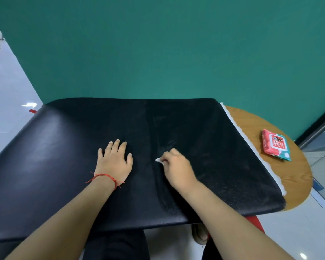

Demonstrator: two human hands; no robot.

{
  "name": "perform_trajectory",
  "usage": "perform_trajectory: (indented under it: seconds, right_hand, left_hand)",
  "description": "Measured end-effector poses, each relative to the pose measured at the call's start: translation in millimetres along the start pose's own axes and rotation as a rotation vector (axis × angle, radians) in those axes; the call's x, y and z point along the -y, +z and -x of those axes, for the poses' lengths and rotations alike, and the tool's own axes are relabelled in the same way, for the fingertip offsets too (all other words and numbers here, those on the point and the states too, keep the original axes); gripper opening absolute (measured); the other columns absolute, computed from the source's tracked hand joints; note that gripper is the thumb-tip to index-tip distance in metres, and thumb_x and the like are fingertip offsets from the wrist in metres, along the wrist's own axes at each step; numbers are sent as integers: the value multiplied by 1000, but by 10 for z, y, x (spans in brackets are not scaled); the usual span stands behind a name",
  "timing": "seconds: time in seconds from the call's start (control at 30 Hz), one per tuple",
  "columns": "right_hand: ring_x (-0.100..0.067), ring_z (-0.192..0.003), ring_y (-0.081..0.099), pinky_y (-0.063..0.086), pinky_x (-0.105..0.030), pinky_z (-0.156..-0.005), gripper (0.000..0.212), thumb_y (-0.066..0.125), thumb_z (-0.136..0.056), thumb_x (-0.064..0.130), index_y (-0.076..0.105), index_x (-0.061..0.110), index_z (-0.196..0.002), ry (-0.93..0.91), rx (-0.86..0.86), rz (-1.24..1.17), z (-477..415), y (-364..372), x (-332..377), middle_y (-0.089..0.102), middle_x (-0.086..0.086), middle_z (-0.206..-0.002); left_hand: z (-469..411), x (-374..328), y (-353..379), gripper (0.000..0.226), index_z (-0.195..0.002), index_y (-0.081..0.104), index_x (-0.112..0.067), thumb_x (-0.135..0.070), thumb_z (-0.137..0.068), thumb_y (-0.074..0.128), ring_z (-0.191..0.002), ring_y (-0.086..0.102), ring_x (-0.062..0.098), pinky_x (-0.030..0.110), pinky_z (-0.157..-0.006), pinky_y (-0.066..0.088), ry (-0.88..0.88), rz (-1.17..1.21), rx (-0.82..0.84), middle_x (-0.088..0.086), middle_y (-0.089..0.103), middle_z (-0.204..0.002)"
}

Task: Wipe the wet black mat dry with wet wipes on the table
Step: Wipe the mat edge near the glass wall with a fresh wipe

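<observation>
Across the round wooden table (296,177) lies the big black leather-like mat (176,128), covering nearly all of it and hanging over the near and left edges, with a white frayed strip along its right border. Left hand (115,162) is flat on the mat near the middle, palm down, fingers straight and a little spread, all the tips touching the black surface, holding nothing; a thin red string bracelet (105,176) circles that wrist. Right hand (177,166) sits just beside it, to the right, knuckles up, fingers curled in tight around a small white wet wipe (159,160). Only a corner of the wipe pokes out on the left of the fist, and it is down against the mat. Faint dull streaks show on the mat beyond and to the right of that hand. Over on the bare wood to the right, well apart from both hands, lies a red and teal flat plastic packet of wet wipes (276,145). Teal wall behind the table.
</observation>
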State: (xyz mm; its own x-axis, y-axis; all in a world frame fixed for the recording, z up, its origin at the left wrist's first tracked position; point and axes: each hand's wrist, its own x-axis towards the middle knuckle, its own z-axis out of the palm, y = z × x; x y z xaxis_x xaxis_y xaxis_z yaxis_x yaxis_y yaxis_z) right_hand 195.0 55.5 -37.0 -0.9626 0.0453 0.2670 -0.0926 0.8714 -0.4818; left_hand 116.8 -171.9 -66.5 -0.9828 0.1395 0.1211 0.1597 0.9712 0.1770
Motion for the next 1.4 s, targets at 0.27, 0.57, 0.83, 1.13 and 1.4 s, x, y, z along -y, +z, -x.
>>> perform_trajectory:
  seconds: [0.27,0.57,0.83,1.13,1.4]
  right_hand:
    - [-16,-94,64,54,-33,-86,16,69,-94,12,76,25,-100,-234,174,-76,-4,0,-72,61,8,-99]
    - [-28,-95,65,55,-41,-80,24,56,-99,4,77,16,-102,83,23,74,-1098,-42,-699,61,-1,-104]
    - [-18,-96,61,54,-37,-88,21,64,-97,13,76,28,-105,-202,140,-86,-372,180,-144,65,10,-107]
    - [-10,-96,67,53,-19,-83,20,73,-95,12,80,29,-105,3,74,-393,-64,-119,-251,63,15,-105]
    - [-11,-108,64,51,-31,-98,22,72,-96,21,75,31,-115,393,-206,-138,-74,-1088,-1477,65,9,-118]
  left_hand:
    - [-29,-26,13,61,-163,32,-26,-49,-106,29,-160,17,25,58,-126,18,7,-17,18,2,25,-172]
    - [-43,6,59,61,-161,38,-24,-48,-106,36,-159,20,26,59,-126,19,25,17,-16,4,30,-170]
    - [-39,-5,77,62,-162,36,-24,-49,-105,33,-159,21,27,60,-125,20,17,-22,0,4,30,-170]
    - [-42,-28,-25,59,-164,28,-22,-43,-109,31,-162,9,20,58,-128,11,22,83,91,4,18,-174]
    - [80,-645,-194,43,-149,53,-35,-45,-107,46,-141,45,17,42,-121,32,294,286,43,-11,50,-154]
